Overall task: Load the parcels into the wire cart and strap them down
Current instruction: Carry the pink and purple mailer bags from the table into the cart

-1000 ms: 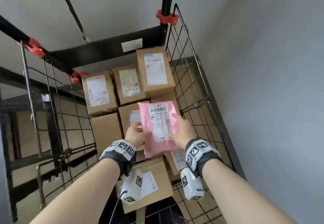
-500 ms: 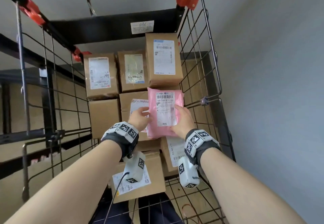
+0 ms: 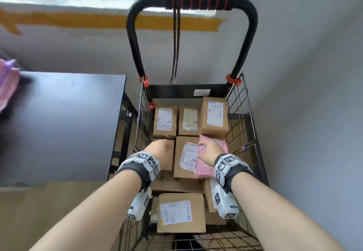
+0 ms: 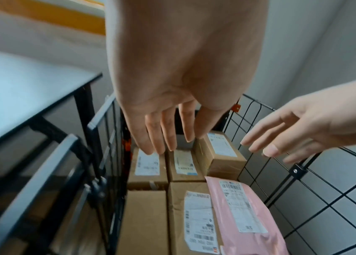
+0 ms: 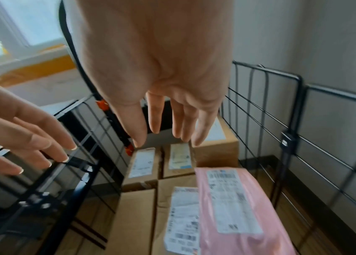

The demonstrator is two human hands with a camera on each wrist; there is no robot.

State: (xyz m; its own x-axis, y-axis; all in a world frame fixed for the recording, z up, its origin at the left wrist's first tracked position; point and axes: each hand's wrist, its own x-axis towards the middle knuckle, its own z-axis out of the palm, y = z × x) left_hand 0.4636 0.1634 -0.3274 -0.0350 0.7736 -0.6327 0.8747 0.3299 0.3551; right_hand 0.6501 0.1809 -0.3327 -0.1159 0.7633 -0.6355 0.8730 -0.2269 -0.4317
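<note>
One pink mailer lies flat in the wire cart on its right side, on the cardboard boxes, its label up and its left edge over the middle box. Behind it stand three boxes in a row; one more labelled box sits nearest. Both hands hover above the load and hold nothing — left hand and right hand, fingers straight and slightly spread. A strap hangs from the black handle. A dark table stands left of the cart.
</note>
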